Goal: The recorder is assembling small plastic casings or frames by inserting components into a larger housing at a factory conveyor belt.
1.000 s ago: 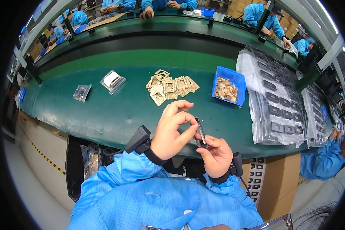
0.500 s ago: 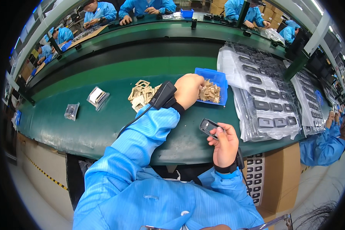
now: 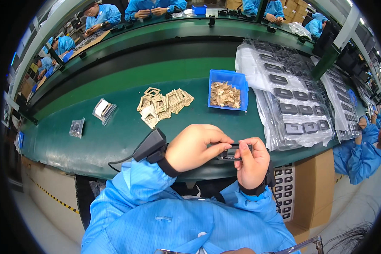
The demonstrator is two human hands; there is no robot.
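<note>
Factory assembly line: green conveyor bench (image 3: pixel 114 139)

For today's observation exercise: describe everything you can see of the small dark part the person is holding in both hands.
The small dark part is a flat, roughly rectangular piece, black with a lighter grey face, seemingly plastic. It lies nearly level, held over the near edge of the green bench. The right hand grips it from the right and below; the left hand pinches its left end with the fingertips. Finer detail is too small to tell.
</note>
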